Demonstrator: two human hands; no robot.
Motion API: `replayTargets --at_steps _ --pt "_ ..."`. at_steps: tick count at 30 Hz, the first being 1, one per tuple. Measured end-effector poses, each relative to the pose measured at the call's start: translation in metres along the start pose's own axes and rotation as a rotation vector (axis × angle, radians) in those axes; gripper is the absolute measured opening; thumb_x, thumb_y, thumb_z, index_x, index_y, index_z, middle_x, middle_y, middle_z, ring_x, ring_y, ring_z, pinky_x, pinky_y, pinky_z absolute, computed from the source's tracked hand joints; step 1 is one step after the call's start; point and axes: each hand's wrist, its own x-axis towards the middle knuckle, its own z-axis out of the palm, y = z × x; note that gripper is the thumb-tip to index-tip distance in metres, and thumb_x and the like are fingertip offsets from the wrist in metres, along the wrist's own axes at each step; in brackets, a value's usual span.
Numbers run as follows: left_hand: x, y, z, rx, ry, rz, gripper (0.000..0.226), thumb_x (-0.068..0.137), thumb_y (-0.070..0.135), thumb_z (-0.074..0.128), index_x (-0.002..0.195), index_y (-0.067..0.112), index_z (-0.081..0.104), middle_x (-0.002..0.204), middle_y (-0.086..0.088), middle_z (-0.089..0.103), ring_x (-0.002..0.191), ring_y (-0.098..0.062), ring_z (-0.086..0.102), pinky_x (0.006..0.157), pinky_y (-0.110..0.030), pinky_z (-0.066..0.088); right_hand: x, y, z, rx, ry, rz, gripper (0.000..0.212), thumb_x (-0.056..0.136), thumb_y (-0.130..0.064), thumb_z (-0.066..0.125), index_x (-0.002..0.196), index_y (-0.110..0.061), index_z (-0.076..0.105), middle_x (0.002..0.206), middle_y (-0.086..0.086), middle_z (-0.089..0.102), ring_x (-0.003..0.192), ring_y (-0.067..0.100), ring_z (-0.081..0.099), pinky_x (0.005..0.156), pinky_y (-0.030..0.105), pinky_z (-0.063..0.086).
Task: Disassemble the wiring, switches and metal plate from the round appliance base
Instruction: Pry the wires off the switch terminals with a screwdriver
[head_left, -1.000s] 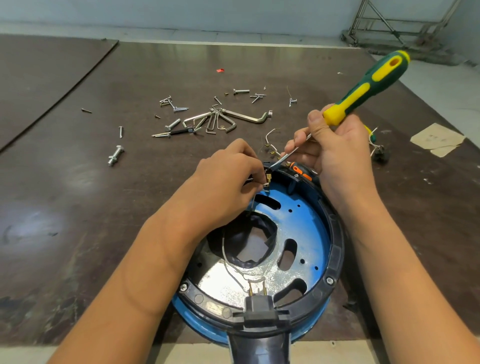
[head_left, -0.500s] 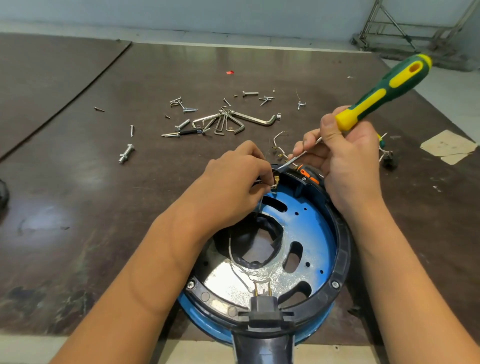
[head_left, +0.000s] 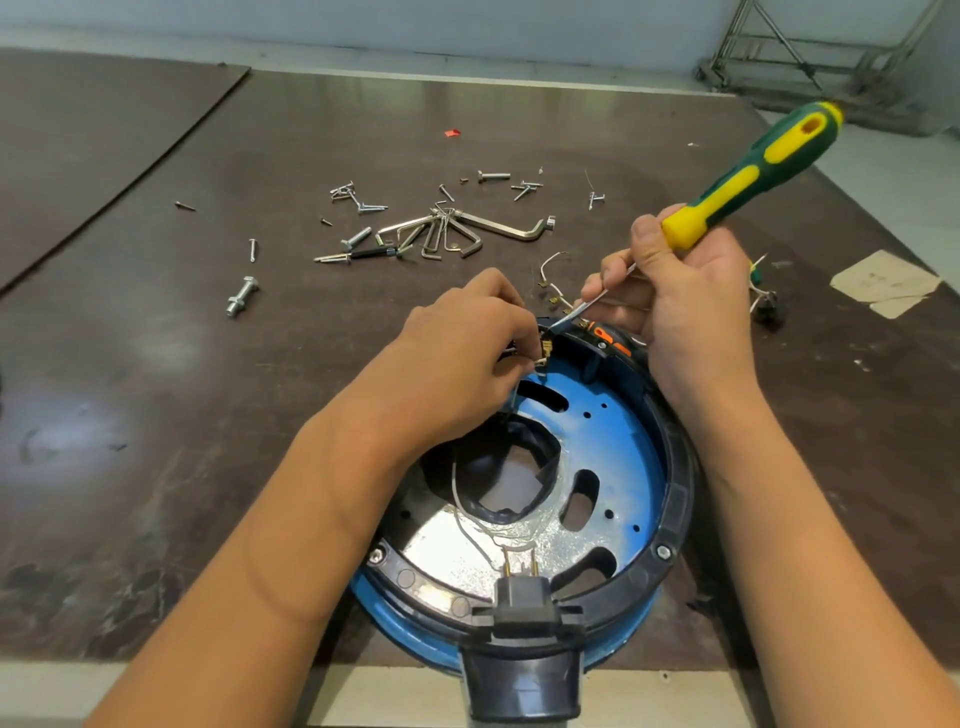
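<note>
The round appliance base (head_left: 675, 499), black rim around a blue and silver metal plate (head_left: 613, 441), lies at the table's near edge. My left hand (head_left: 457, 353) pinches a small brass wire terminal (head_left: 546, 349) at the base's far rim. My right hand (head_left: 685, 306) grips a green and yellow screwdriver (head_left: 753, 171); its tip sits at the rim beside that terminal. An orange switch (head_left: 610, 335) sits in the rim by my right hand. Thin white wires (head_left: 467, 514) run across the plate to a black plug socket (head_left: 519, 597) at the near rim.
Loose screws, bolts and a bunch of hex keys (head_left: 457, 231) lie on the dark table beyond the base. A bolt with nut (head_left: 241, 296) lies at the left. Removed wire pieces (head_left: 553, 275) lie behind my hands. Cardboard scraps (head_left: 883, 283) lie at the right.
Both hands stay at the far rim, the left still pinching the terminal, the screwdriver tip still at it. The view has shifted slightly; nothing has come free.
</note>
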Motion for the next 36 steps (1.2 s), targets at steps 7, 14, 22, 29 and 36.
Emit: replayTargets --at_steps 7,14,22,29,36 --pt "0.0 0.001 0.0 0.005 0.003 0.001 0.008 0.092 0.026 0.064 0.094 0.032 0.069 0.118 0.009 0.048 0.104 -0.016 0.053 0.092 -0.049 0.047 0.005 0.0 0.002 -0.051 0.051 0.049 0.014 0.108 -0.021 0.054 0.096 -0.018 0.046 0.064 0.001 0.064 0.062 0.02 0.072 0.052 0.028 0.057" --pt "0.0 0.0 0.0 0.007 0.021 0.002 0.009 0.091 0.026 0.064 0.092 0.032 0.07 0.117 0.009 0.049 0.103 -0.015 0.054 0.092 -0.049 0.047 0.009 0.003 0.002 -0.062 0.071 0.069 0.016 0.108 -0.022 0.052 0.095 -0.018 0.044 0.061 0.0 0.064 0.061 0.022 0.073 0.05 0.03 0.058" --pt "-0.001 0.0 0.0 0.0 0.03 0.025 0.008 0.091 0.026 0.064 0.092 0.031 0.072 0.116 0.008 0.051 0.102 -0.013 0.056 0.091 -0.045 0.048 0.013 0.008 -0.003 0.003 0.062 0.176 0.017 0.108 -0.025 0.053 0.095 -0.018 0.045 0.065 0.002 0.066 0.067 0.025 0.075 0.052 0.032 0.061" --pt "-0.001 0.0 0.0 0.013 0.032 0.029 0.01 0.09 0.026 0.065 0.094 0.028 0.074 0.117 0.008 0.052 0.104 -0.013 0.056 0.092 -0.042 0.048 0.014 0.009 -0.002 0.024 0.079 0.185 0.019 0.108 -0.023 0.054 0.092 -0.018 0.046 0.062 0.001 0.066 0.064 0.024 0.074 0.057 0.037 0.064" --pt "0.0 0.001 -0.002 -0.005 0.038 0.029 0.011 0.09 0.026 0.066 0.094 0.03 0.075 0.114 0.01 0.053 0.104 -0.011 0.056 0.092 -0.04 0.048 0.004 0.005 -0.002 -0.009 0.043 -0.034 0.015 0.108 -0.022 0.053 0.095 -0.021 0.045 0.066 0.001 0.065 0.063 0.023 0.072 0.052 0.031 0.057"
